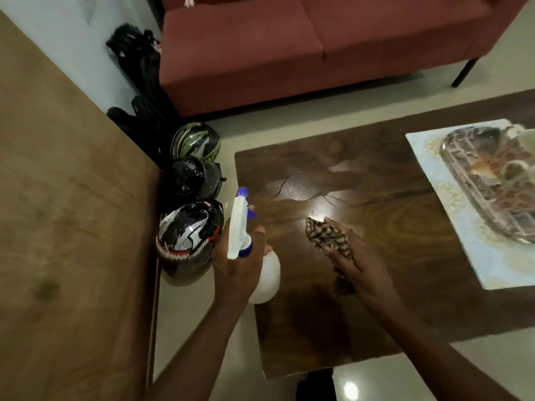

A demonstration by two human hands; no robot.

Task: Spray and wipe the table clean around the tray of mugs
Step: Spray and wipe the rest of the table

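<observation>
My left hand (238,266) grips a white spray bottle (267,274) with a blue-tipped nozzle, held over the left edge of the dark wooden table (390,204). The nozzle points away from me. My right hand (354,257) lies flat on a brown patterned cloth (325,234) and presses it onto the tabletop near the middle. At the table's right end a patterned tray (489,195) with mugs rests on a pale mat (451,209); the picture is blurred there.
Three motorcycle helmets (189,231) sit on the floor just left of the table. A light wooden surface (66,212) fills the left side. A red sofa (304,44) stands beyond the table, with black gear (142,91) beside it.
</observation>
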